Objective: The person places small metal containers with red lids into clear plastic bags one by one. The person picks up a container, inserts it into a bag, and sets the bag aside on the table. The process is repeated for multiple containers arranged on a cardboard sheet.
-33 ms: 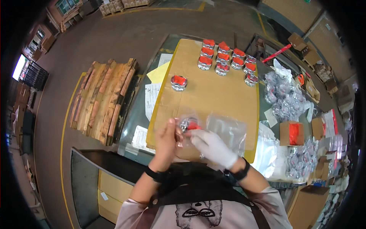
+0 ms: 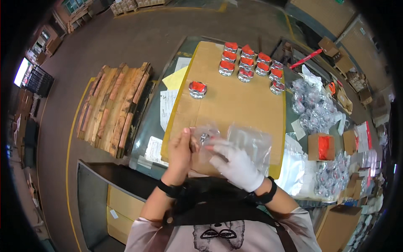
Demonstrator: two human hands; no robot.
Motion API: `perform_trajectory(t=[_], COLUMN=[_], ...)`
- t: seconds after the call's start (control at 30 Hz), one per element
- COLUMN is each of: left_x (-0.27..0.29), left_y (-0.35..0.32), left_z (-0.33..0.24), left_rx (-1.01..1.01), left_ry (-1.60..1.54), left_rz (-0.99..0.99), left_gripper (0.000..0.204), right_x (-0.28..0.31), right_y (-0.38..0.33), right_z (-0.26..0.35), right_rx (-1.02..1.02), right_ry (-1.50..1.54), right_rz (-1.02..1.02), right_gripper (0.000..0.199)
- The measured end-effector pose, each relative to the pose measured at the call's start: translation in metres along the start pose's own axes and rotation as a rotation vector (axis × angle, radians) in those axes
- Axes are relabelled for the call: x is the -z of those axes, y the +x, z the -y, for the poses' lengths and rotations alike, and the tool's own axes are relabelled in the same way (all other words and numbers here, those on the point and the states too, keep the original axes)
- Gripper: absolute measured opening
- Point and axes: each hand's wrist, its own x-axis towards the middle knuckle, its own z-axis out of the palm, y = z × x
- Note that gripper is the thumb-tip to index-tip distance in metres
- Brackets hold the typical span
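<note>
My bare left hand (image 2: pixel 180 148) is closed on the edge of a clear plastic bag (image 2: pixel 213 129). A shiny metal part (image 2: pixel 204 137) shows in the bag, mostly hidden by plastic and fingers. My right hand (image 2: pixel 240 166), in a white glove, lies against the bag's right side. Its fingertips are blurred, with a touch of red at them, and the thumb is apart. Just right of it, a flat clear bag (image 2: pixel 251 145) lies on the cardboard sheet (image 2: pixel 184 122). A round silver, piston-like part with a red top (image 2: pixel 197 89) stands alone beyond my left hand.
Several similar red-topped silver parts (image 2: pixel 245 63) stand in rows at the sheet's far end. On the right are a heap of bagged parts (image 2: pixel 312 98), a small box with red sheets (image 2: pixel 321 147) and another bagged heap (image 2: pixel 331 178). A wooden pallet (image 2: pixel 113 109) lies left.
My right hand's fingers have lifted and shifted slightly on the bag. The red piece seen clearly at them before is now mostly out of sight. My left hand stays on the bag.
</note>
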Motion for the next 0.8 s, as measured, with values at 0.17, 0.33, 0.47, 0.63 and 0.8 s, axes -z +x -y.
perform_trajectory(t=[0.17, 0.33, 0.47, 0.63, 0.8], left_x=[-0.005, 0.014, 0.024, 0.003, 0.039], left_y=[-0.010, -0.012, -0.008, -0.025, -0.007], left_z=[0.001, 0.047, 0.050, 0.046, 0.064], left_rx=[-0.194, -0.488, -0.427, -0.473, -0.519], left_ry=[0.825, 1.533, 1.394, 1.442, 1.290], left_rz=[0.124, 0.129, 0.165, 0.028, -0.015], left_gripper=[0.026, 0.013, 0.017, 0.032, 0.026], right_x=[-0.031, -0.063, -0.042, -0.057, -0.047], right_y=[0.009, 0.005, 0.004, 0.041, 0.040], right_z=[-0.052, -0.078, -0.063, -0.091, -0.087], right_rx=[-0.521, -0.268, 0.307, 0.336, 0.300], right_ry=[0.105, 0.578, -0.651, -0.586, -0.363], right_rz=[0.002, -0.053, 0.114, 0.199, 0.145], right_gripper=[0.034, 0.040, 0.034, 0.016, 0.017])
